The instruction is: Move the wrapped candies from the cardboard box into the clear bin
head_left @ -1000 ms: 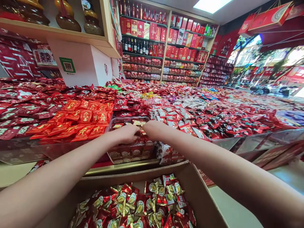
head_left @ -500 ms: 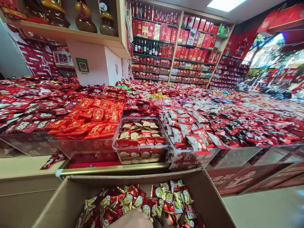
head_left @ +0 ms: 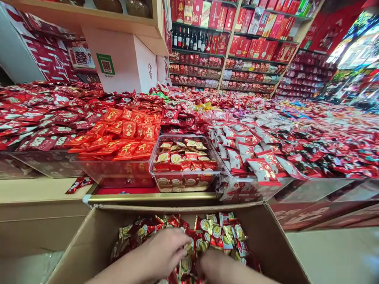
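A cardboard box (head_left: 79, 240) stands in front of me, holding many red and gold candy packets (head_left: 216, 230). My left hand (head_left: 170, 248) is over the packets near the middle of the box, its fingers curled toward the right and touching or just above them. Whether it grips one is too unclear to see. Close beside it, my right hand (head_left: 214, 264) reaches down among the packets, dark and blurred, its fingers hidden. Beyond the box, a clear plastic bin (head_left: 185, 172) holds upright rows of similar durian packets, with looser ones on top.
Bins heaped with orange-red packets (head_left: 127, 134) and white-and-red packets (head_left: 237, 154) flank the clear bin. A gold rail (head_left: 154, 198) runs behind the box. Loose red packets (head_left: 78, 184) lie on the ledge at left. Shelves with bottles and boxes (head_left: 201, 43) stand behind.
The view has tilted down and shifted left. More of both hands and forearms shows over the candy box; my left hand has risen into fuller view.
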The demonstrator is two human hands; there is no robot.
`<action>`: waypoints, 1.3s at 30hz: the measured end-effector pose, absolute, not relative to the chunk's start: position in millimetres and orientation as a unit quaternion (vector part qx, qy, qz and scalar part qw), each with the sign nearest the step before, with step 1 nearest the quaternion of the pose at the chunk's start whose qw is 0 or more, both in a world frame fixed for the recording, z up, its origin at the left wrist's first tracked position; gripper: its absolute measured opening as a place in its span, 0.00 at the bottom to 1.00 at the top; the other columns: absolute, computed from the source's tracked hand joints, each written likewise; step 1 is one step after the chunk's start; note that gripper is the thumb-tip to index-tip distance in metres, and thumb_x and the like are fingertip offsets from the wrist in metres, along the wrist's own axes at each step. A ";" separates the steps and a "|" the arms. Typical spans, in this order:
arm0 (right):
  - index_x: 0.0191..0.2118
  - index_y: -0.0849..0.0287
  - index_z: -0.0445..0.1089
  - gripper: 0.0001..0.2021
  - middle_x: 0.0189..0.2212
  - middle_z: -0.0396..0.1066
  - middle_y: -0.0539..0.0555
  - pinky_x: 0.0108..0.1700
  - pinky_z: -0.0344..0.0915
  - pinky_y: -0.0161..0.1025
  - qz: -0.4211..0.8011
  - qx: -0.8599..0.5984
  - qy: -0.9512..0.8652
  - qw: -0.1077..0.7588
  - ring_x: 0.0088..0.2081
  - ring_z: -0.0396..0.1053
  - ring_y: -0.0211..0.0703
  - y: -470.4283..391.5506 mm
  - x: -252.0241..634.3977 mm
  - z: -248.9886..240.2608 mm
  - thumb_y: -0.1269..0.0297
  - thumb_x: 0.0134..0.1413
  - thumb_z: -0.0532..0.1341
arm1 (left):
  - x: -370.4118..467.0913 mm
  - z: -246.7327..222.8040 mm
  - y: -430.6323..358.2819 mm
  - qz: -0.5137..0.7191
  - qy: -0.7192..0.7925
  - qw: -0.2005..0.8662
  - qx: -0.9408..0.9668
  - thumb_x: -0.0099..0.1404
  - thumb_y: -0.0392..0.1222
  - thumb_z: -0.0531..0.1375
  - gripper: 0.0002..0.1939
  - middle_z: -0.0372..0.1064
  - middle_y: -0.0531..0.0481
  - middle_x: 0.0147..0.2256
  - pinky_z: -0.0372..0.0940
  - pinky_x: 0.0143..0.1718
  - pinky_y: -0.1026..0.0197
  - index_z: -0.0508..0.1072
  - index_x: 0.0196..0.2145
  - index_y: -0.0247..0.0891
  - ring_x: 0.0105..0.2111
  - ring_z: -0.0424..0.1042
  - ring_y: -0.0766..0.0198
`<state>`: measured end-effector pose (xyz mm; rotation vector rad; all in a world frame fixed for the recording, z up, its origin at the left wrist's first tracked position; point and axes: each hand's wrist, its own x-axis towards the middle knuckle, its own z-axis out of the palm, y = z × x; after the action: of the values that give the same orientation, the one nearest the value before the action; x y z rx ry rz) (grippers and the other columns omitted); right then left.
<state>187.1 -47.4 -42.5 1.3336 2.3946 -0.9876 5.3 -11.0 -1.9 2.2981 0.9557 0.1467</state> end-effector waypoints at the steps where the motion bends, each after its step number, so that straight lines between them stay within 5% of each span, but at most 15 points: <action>1: 0.32 0.57 0.69 0.08 0.29 0.69 0.52 0.31 0.61 0.37 -0.346 0.469 0.807 0.098 0.32 0.66 0.43 -37.6 193.0 -44.6 0.65 0.41 0.61 | 6.4 -0.1 -9.7 0.069 0.390 0.358 0.846 0.58 0.36 0.52 0.13 0.71 0.44 0.39 0.60 0.42 0.56 0.70 0.41 0.39 0.39 0.68 0.55; 7: 0.32 0.60 0.62 0.11 0.24 0.60 0.46 0.28 0.56 0.32 -0.562 0.447 0.677 -0.160 0.26 0.57 0.33 -22.0 214.1 -31.0 0.64 0.40 0.62 | 16.4 -7.3 -9.2 0.086 0.396 0.555 0.726 0.59 0.46 0.53 0.17 0.69 0.46 0.41 0.61 0.41 0.60 0.65 0.44 0.36 0.40 0.68 0.59; 13: 0.28 0.63 0.64 0.14 0.21 0.61 0.46 0.25 0.53 0.31 -0.693 0.423 0.532 -0.242 0.22 0.56 0.30 -26.0 210.8 -20.0 0.58 0.37 0.65 | 27.1 -1.7 -14.5 0.137 0.388 0.675 0.612 0.54 0.38 0.58 0.06 0.66 0.55 0.26 0.59 0.30 0.65 0.65 0.30 0.34 0.29 0.66 0.65; 18: 0.25 0.64 0.65 0.14 0.15 0.58 0.43 0.20 0.45 0.29 -0.694 0.439 0.487 -0.299 0.18 0.49 0.26 -24.5 207.2 -17.5 0.57 0.38 0.64 | 25.4 3.6 -10.0 0.177 0.418 0.648 0.612 0.53 0.38 0.58 0.06 0.63 0.56 0.25 0.55 0.29 0.65 0.66 0.29 0.34 0.26 0.61 0.68; 25: 0.30 0.62 0.62 0.16 0.22 0.69 0.48 0.23 0.61 0.33 -0.736 0.423 0.408 -0.336 0.24 0.67 0.36 -26.2 205.1 -10.5 0.60 0.36 0.66 | 25.5 -1.7 -12.4 0.232 0.430 0.679 0.548 0.57 0.47 0.56 0.11 0.62 0.57 0.27 0.55 0.28 0.66 0.60 0.33 0.38 0.26 0.60 0.68; 33: 0.29 0.63 0.65 0.12 0.18 0.66 0.48 0.20 0.53 0.28 -0.718 0.412 0.411 -0.382 0.19 0.59 0.29 -32.1 196.6 -9.6 0.59 0.43 0.62 | 30.2 3.1 -28.2 0.305 0.439 0.623 0.572 0.60 0.53 0.51 0.15 0.58 0.57 0.24 0.56 0.31 0.66 0.61 0.27 0.38 0.27 0.58 0.67; 39: 0.31 0.59 0.66 0.10 0.22 0.61 0.49 0.26 0.57 0.33 -0.517 0.463 0.588 -0.415 0.24 0.59 0.35 -19.9 201.6 51.3 0.57 0.50 0.55 | 27.8 22.0 -29.1 0.355 0.459 0.611 0.538 0.61 0.55 0.47 0.16 0.62 0.55 0.30 0.55 0.37 0.65 0.65 0.34 0.41 0.34 0.59 0.64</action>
<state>201.6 -19.9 51.3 2.0350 2.5830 -2.2747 27.8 -29.1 22.0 1.2410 1.0598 0.8192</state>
